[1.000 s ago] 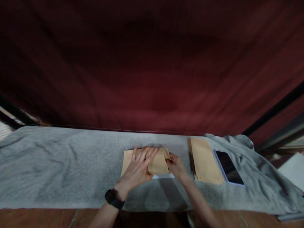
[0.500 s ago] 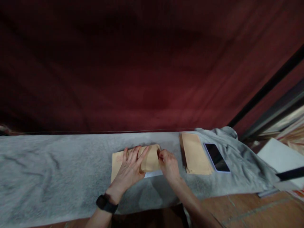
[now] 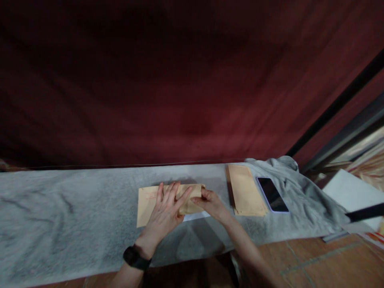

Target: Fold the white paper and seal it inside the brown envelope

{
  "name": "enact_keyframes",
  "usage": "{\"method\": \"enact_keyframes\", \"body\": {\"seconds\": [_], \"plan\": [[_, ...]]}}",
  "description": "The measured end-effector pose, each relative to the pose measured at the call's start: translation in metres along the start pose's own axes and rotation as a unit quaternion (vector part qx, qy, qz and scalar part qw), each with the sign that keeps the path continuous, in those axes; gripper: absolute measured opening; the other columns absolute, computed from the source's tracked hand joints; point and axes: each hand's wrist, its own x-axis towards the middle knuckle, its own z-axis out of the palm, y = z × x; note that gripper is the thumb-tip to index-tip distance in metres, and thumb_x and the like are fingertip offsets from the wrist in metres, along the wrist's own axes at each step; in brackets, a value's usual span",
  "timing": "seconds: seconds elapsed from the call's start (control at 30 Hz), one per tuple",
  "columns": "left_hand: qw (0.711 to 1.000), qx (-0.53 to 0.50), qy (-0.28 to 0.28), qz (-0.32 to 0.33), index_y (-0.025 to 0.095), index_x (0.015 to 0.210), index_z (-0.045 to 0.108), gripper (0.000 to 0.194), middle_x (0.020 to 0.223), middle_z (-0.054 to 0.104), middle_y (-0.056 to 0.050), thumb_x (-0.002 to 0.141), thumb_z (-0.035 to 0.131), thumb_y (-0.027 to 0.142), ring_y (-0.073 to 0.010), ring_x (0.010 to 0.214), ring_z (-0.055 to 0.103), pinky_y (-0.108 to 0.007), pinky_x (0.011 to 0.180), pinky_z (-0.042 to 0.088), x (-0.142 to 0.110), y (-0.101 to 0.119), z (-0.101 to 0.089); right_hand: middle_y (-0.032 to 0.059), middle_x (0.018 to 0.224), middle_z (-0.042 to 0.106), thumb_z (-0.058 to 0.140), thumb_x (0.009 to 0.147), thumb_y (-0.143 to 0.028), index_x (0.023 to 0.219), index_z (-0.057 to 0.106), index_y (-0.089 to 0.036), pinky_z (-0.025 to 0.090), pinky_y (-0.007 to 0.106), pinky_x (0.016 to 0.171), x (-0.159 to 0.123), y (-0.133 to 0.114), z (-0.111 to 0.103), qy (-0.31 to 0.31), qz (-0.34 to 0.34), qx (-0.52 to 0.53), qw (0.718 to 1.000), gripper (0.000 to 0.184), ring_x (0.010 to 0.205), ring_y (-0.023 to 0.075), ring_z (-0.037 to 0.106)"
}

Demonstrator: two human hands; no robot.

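A brown paper envelope [image 3: 147,206] lies on the grey cloth, with faint reddish print near its upper left part. My left hand [image 3: 166,209], a dark watch on its wrist, presses on the envelope with fingers spread. At the envelope's right end, my right hand [image 3: 211,204] is closed on the brown paper, thumb on top and fingers curled at the edge. A strip of white paper [image 3: 196,216] shows below the brown paper, between both hands. How far it goes under the envelope is hidden.
A stack of brown envelopes [image 3: 246,192] lies right of my right hand, beside a dark-screened phone [image 3: 273,194]. Grey cloth [image 3: 75,216] covers the long surface, bunched up at the right. Behind it hangs a dark red curtain [image 3: 180,100]. White board [image 3: 351,192] stands at far right.
My right hand has turned, its thumb now lying over the envelope's right end. The left hand stays on the envelope, which sits slightly farther left in view.
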Motion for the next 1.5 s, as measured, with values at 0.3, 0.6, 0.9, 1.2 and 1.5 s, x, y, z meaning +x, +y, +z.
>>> {"method": "enact_keyframes", "body": {"seconds": [0.3, 0.6, 0.9, 1.2, 1.5], "plan": [[1.000, -0.012, -0.016, 0.017, 0.028, 0.159, 0.029, 0.093, 0.167, 0.023, -0.018, 0.080, 0.076, 0.038, -0.0375, 0.153, 0.023, -0.065, 0.122, 0.009, -0.006, -0.008, 0.005, 0.0049, 0.093, 0.076, 0.074, 0.079, -0.057, 0.103, 0.075, -0.023, 0.052, 0.041, 0.091, -0.007, -0.004, 0.000, -0.088, 0.098, 0.179, 0.975, 0.041, 0.084, 0.0227, 0.071], [0.999, -0.019, -0.036, -0.007, 0.026, 0.161, 0.020, 0.099, 0.150, 0.048, -0.015, 0.077, 0.072, 0.031, -0.0350, 0.141, 0.042, -0.061, 0.122, 0.015, -0.009, -0.033, -0.004, 0.0045, 0.085, 0.075, 0.078, 0.073, -0.062, 0.096, 0.071, -0.021, 0.054, 0.031, 0.073, -0.005, -0.013, -0.010, -0.036, 0.112, 0.261, 0.958, 0.048, 0.078, 0.0200, 0.071], [0.979, -0.040, -0.139, -0.144, 0.025, 0.161, 0.017, 0.103, 0.154, 0.044, -0.017, 0.072, 0.067, 0.029, -0.0385, 0.147, 0.033, -0.065, 0.119, 0.013, -0.032, -0.081, -0.007, 0.0074, 0.102, 0.077, 0.049, 0.093, -0.054, 0.103, 0.074, -0.023, 0.054, 0.042, 0.094, 0.010, 0.021, -0.011, 0.098, -0.008, -0.081, 0.992, 0.041, 0.097, 0.0238, 0.070], [0.942, -0.076, -0.245, -0.217, 0.026, 0.163, 0.011, 0.114, 0.162, 0.034, -0.016, 0.065, 0.069, 0.032, -0.0374, 0.153, 0.022, -0.063, 0.121, 0.008, -0.042, -0.091, 0.001, 0.0102, 0.162, 0.038, 0.047, 0.102, -0.036, 0.152, 0.046, -0.020, 0.024, 0.052, 0.124, -0.022, 0.064, 0.038, 0.024, -0.147, -0.512, 0.846, 0.052, 0.150, 0.0281, 0.035], [0.941, -0.067, -0.239, -0.230, 0.028, 0.163, 0.012, 0.116, 0.162, 0.035, -0.014, 0.063, 0.071, 0.030, -0.0367, 0.153, 0.022, -0.063, 0.120, 0.009, -0.051, -0.101, 0.001, 0.0205, 0.144, 0.058, 0.048, 0.100, -0.038, 0.148, 0.046, -0.011, 0.043, 0.047, 0.105, -0.017, 0.057, -0.004, 0.117, -0.038, -0.592, 0.796, 0.055, 0.129, 0.0342, 0.056]]}}
